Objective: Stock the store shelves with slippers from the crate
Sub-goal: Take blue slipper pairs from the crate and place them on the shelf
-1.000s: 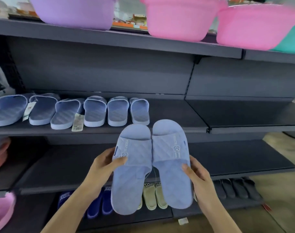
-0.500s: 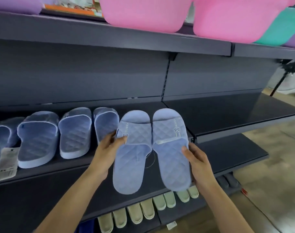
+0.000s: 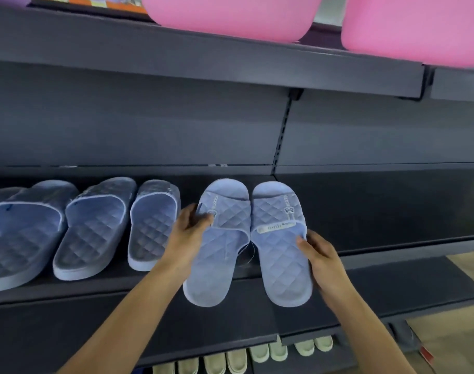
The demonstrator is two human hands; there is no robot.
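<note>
On the middle shelf [image 3: 365, 206], a row of pale blue quilted slippers [image 3: 93, 228] stands along the left part, toes toward the back wall and heels at the front edge; three show fully and a fourth is cut off at the left border. Just right of that row, a matching pair of slippers [image 3: 246, 238] is held side by side, toes pointing to the back of the shelf and heels overhanging its front edge. Whether the soles rest on the shelf cannot be told. Right of the pair, past the upright slotted post [image 3: 283, 125], the dark shelf runs bare to the right border, giving open room along the front edge. Overhead, the upper shelf [image 3: 176, 55] carries two pink plastic basins [image 3: 230, 14] whose bottoms jut past its lip. Below, the lowest shelf [image 3: 257, 357] holds a line of cream slippers [image 3: 260, 353], only their ends visible.

Both bare forearms reach up from the bottom of the view. The left hand [image 3: 188, 230] grips the outer side of the left slipper at the strap, thumb on top. The right hand [image 3: 318, 252] clasps the outer edge of the right slipper just behind its strap, thumb pressed on the footbed.
</note>
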